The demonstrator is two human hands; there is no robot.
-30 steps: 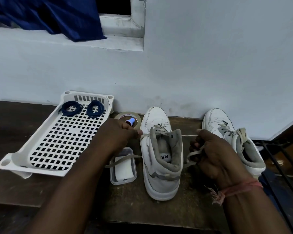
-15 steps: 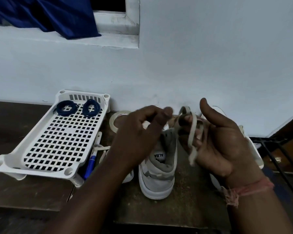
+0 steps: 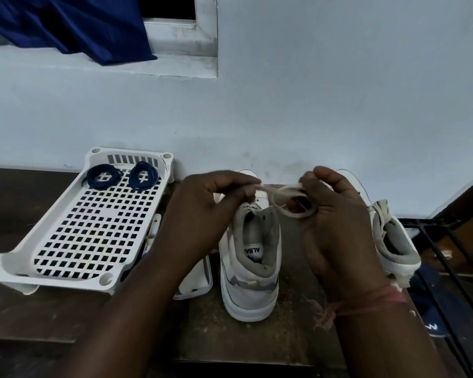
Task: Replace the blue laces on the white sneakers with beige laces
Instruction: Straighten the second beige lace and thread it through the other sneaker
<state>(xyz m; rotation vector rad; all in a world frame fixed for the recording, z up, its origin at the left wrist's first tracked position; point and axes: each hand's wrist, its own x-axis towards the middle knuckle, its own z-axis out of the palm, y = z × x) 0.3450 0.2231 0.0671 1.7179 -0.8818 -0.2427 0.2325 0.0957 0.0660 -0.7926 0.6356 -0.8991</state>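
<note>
Two white sneakers stand heel-toward-me on the dark table: one [image 3: 250, 268] in the middle, the other [image 3: 393, 241] to its right, partly behind my right wrist. Above the middle sneaker a beige lace [image 3: 286, 199] forms loops between my hands. My left hand [image 3: 210, 211] pinches one strand of it. My right hand [image 3: 336, 214] holds a loop of the lace around its curled fingers. Two coiled blue laces [image 3: 120, 175] lie at the far end of a white perforated tray [image 3: 74, 241] on the left.
A small clear plastic container [image 3: 200, 279] lies between tray and middle sneaker, mostly under my left forearm. A pen [image 3: 152, 236] pokes out beside the tray. A black metal rack [image 3: 448, 255] stands off the table's right edge. The wall runs right behind the sneakers.
Both hands lifted from beside the middle sneaker to above it, bringing the lace ends together into loops. The right hand has curled tighter round its loop, and the view shifted slightly.
</note>
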